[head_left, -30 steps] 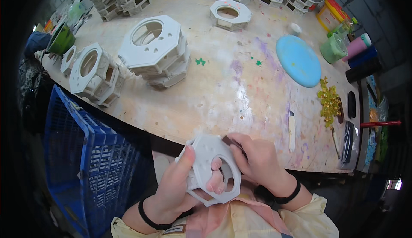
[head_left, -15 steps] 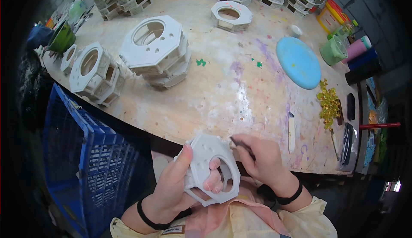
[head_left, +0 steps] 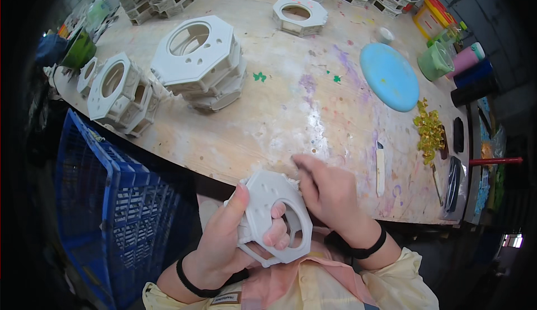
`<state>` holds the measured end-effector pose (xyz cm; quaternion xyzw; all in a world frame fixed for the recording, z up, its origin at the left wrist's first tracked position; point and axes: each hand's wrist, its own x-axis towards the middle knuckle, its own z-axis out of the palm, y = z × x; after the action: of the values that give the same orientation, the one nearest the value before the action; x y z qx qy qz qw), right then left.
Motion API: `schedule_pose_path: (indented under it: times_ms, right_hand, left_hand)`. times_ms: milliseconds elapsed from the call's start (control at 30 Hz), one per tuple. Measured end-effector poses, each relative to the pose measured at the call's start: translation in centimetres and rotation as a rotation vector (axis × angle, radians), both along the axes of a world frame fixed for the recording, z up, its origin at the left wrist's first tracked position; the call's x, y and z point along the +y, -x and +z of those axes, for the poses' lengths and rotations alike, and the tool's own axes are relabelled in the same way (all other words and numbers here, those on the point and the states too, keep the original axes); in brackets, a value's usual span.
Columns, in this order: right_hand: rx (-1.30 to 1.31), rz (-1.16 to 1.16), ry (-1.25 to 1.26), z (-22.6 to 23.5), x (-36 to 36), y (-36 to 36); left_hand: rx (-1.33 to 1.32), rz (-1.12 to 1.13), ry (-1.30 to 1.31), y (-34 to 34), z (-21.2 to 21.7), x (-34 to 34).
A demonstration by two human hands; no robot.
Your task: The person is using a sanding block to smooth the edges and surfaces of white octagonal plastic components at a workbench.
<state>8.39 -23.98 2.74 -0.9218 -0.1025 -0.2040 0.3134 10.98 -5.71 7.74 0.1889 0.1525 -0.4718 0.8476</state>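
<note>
My left hand (head_left: 224, 233) is wrapped round a white octagonal casting (head_left: 262, 203) with a large round hole and several small dents. Its thumb presses the left edge, and its fingertips poke through the hole from below. The casting is held tilted above my lap, close to the table's near edge. My right hand (head_left: 331, 195) is closed in a pinch at the casting's far right edge, index finger reaching past the corner. A small dark thing seems to be between those fingers, mostly hidden, and its kind cannot be made out.
More white octagonal castings (head_left: 193, 58) stand stacked at left and along the back. A blue disc (head_left: 390, 78), a craft knife (head_left: 380, 170) and gold-coloured bits (head_left: 428, 128) lie at right. Cups and a yellow tub (head_left: 433, 16) stand behind them. A blue crate (head_left: 134, 215) is at lower left.
My right hand has moved up and left along the casting's far edge, and the dark thing in its fingers shows less. My left hand keeps its hold, nearly still.
</note>
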Motion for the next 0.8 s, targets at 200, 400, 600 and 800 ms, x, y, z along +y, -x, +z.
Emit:
schedule_pose_path:
  times_ms: [200,400,600,800]
  right_hand:
    - [0.127,0.071,-0.2,0.4,-0.7,1.4]
    - [0.119,-0.122,-0.138,-0.3,-0.4,1.1]
    - [0.196,0.063,-0.12,0.8,-0.2,1.7]
    - [0.261,-0.109,-0.304,1.9,-0.2,1.9]
  left_hand:
    - [-0.036,-0.017,0.039,0.0,-0.6,0.4]
    - [0.017,-0.016,-0.054,-0.2,-0.2,0.3]
    - [-0.004,-0.001,0.058,0.1,-0.7,0.5]
    - [-0.008,0.02,0.067,0.3,-0.8,0.4]
